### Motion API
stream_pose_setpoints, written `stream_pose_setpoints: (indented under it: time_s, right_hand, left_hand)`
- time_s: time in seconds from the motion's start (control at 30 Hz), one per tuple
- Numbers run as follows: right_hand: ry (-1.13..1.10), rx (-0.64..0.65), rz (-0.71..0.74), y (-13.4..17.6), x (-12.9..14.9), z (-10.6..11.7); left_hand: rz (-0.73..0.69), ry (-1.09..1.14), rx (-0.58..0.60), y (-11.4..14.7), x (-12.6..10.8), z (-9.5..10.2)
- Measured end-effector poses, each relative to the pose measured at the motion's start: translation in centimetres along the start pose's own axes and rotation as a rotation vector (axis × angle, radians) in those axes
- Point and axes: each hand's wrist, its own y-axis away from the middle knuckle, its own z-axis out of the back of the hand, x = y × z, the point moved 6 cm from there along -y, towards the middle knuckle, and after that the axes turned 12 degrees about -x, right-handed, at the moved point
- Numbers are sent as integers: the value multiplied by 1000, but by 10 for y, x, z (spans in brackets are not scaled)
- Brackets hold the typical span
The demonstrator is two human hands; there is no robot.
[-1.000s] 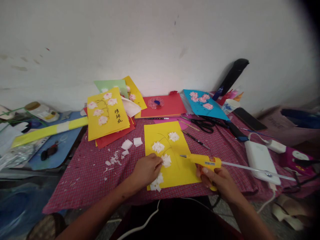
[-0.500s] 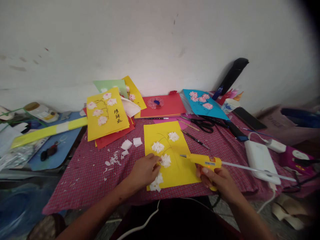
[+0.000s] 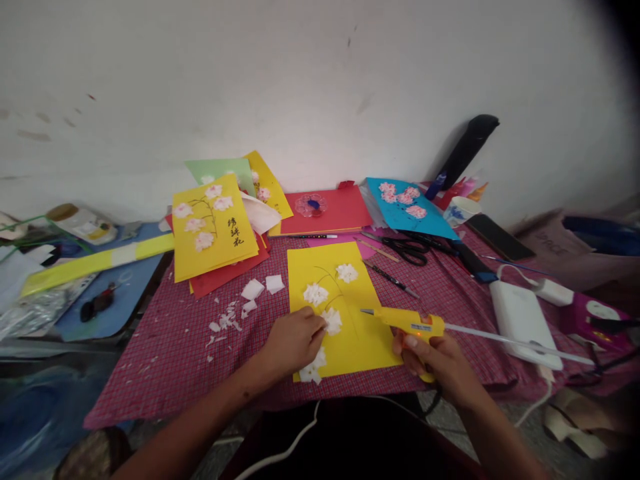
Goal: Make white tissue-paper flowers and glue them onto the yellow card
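Note:
My right hand (image 3: 433,353) is wrapped round the handle of a yellow hot glue gun (image 3: 413,322). Its nozzle points left over a yellow paper sheet (image 3: 367,350), and a long clear glue stick (image 3: 500,337) sticks out of its back. Over the sheet's left part, my left hand (image 3: 295,337) is closed, its fingertips against the left edge of a white paper flower (image 3: 333,321). Whatever those fingers may hold is hidden. Two more white flowers sit higher on the drawn stems; a white flower (image 3: 314,367) at the lower left is partly behind my hand.
White paper scraps (image 3: 227,320) lie left of the sheet. Finished flower cards (image 3: 215,230) are stacked behind them. Scissors (image 3: 410,250), a pen (image 3: 393,279) and a blue flower card (image 3: 405,207) lie behind. A white power bank (image 3: 525,325) stands at the right.
My left hand's fingers have curled in beside the middle flower, the index finger no longer stretched over its edge. The glue gun has hardly moved.

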Motion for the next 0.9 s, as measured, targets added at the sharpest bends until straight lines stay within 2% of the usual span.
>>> stream_pose_setpoints:
  time_s: [0.27,0.43,0.53,0.7,0.9]
  right_hand:
    - [-38,2,5,-1,-3,0]
    - [-38,-6,4,-2,-2,0]
    - [-32,-9,10,-1,-2,0]
    - [-39,-8,-5,-1,2,-2]
    - [-35,-24,-10,-1,6,-3]
  left_hand:
    - [2,43,-20,3,2,3]
    - [117,145,-136,9,17,14]
    - [68,198,-198,8,15,20]
    - [-98,167,-116,1,0,15]
    - [-91,116,-75,-2,2,15]
